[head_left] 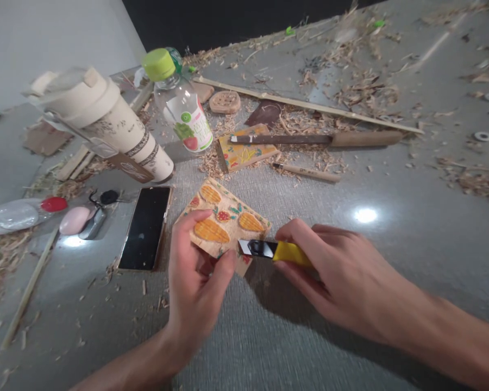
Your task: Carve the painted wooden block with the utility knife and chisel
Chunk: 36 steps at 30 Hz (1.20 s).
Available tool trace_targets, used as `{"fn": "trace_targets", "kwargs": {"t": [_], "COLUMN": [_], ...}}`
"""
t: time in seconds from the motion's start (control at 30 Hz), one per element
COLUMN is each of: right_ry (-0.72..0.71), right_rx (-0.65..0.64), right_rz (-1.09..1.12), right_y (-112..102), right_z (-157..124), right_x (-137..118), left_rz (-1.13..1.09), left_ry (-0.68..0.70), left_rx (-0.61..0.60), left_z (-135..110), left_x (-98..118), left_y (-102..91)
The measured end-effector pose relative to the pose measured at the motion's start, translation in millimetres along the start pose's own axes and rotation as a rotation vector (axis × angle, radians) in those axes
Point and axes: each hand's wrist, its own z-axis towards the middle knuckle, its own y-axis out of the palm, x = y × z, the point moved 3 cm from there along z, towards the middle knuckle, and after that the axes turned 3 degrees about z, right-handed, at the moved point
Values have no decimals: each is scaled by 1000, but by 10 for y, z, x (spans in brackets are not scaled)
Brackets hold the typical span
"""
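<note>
My left hand [201,266] grips a carved, painted wooden board [224,220] by its near left edge, thumb and forefinger on the face. Orange oval shapes and small red and green motifs stand out on its pale surface. My right hand [326,266] is wrapped round the yellow handle of a utility knife [289,253]. Its blade points left and lies over the lower right part of the board; whether it touches the wood I cannot tell. The fingers under the board are partly hidden.
Behind the board lie a second painted board [244,155], a long file [293,139] and a small wooden-handled tool [309,172]. A phone [145,228], a tumbler [118,125] and a green-capped bottle [183,108] stand or lie to the left. Wood shavings [362,89] litter the table.
</note>
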Motion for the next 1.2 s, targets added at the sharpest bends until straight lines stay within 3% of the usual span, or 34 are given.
{"fn": "trace_targets", "kwargs": {"t": [0.33, 0.5, 0.7, 0.87, 1.2], "right_ry": [36, 41, 23, 17, -31], "right_rx": [7, 8, -12, -11, 47], "right_rz": [4, 22, 50, 74, -8], "right_y": [-16, -10, -21, -7, -66], "right_z": [-32, -24, 2, -7, -3], "right_x": [50, 77, 39, 28, 44], "left_rz": [-20, -116, -26, -111, -131], "left_ry": [-60, -110, -63, -126, -159], "left_rx": [82, 2, 51, -32, -69], "left_z": [75, 44, 31, 13, -11], "left_x": [-72, -97, -51, -26, 26], "left_y": [-48, -5, -10, 29, 44]}}
